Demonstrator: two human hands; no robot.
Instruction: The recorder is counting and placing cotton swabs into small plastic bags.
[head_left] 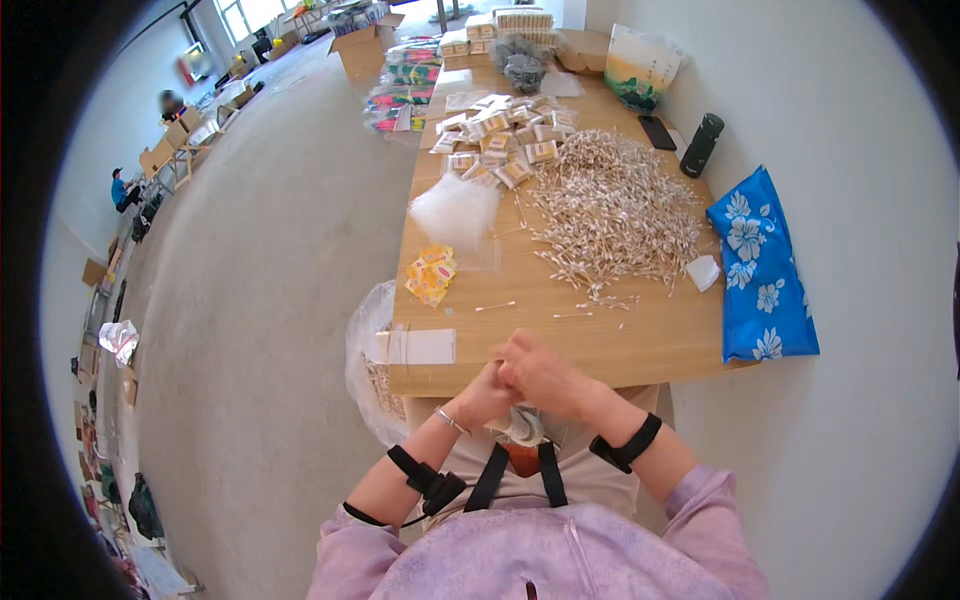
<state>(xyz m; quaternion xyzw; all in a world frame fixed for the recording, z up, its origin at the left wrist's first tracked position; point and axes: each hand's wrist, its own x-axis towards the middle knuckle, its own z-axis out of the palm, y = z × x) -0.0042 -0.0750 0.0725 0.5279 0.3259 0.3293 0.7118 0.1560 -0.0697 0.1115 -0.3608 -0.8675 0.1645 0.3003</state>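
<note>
My left hand (482,397) and my right hand (545,376) meet just over the table's near edge, fingers curled in against each other. Both look closed; whatever lies between them, if anything, is hidden. Ahead of them a few loose cotton swabs (495,306) lie on the wooden table (660,345). Farther back spreads a big heap of cotton swabs (615,215). To the left of my hands is a white card strip (428,346) with a band around part of it. Beyond it are small yellow cards (430,275) and a stack of clear plastic bags (455,210).
Filled swab packets (497,145) are piled behind the heap. A blue flowered pouch (765,270), a black bottle (702,146) and a phone (656,132) line the right side by the wall. A clear plastic sack (368,365) hangs at the table's left edge. Other people sit far left.
</note>
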